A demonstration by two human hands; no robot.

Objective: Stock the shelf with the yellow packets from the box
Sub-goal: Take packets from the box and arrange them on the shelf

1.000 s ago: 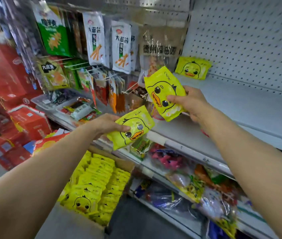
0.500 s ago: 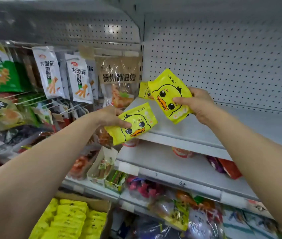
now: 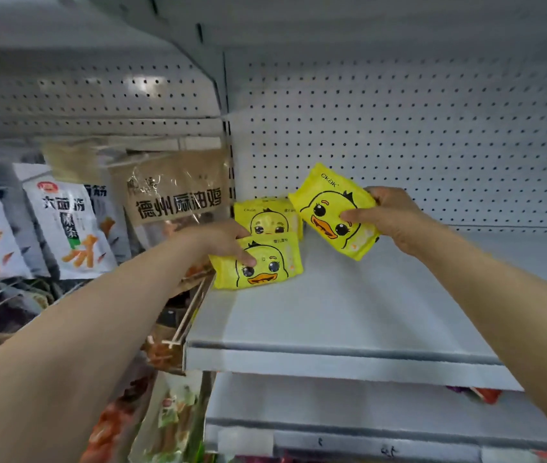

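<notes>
We see a grey metal shelf (image 3: 349,315) backed by white pegboard (image 3: 415,135) in a shop aisle. Our left hand (image 3: 218,240) pinches a yellow duck packet (image 3: 265,267) resting on the shelf's left rear corner, in front of another duck packet (image 3: 270,217) leaning against the back. Our right hand (image 3: 389,217) curls its grip round a third duck packet (image 3: 329,212), tilted just above the shelf. Hanging snack bags (image 3: 68,228) fill the bay to the left.
</notes>
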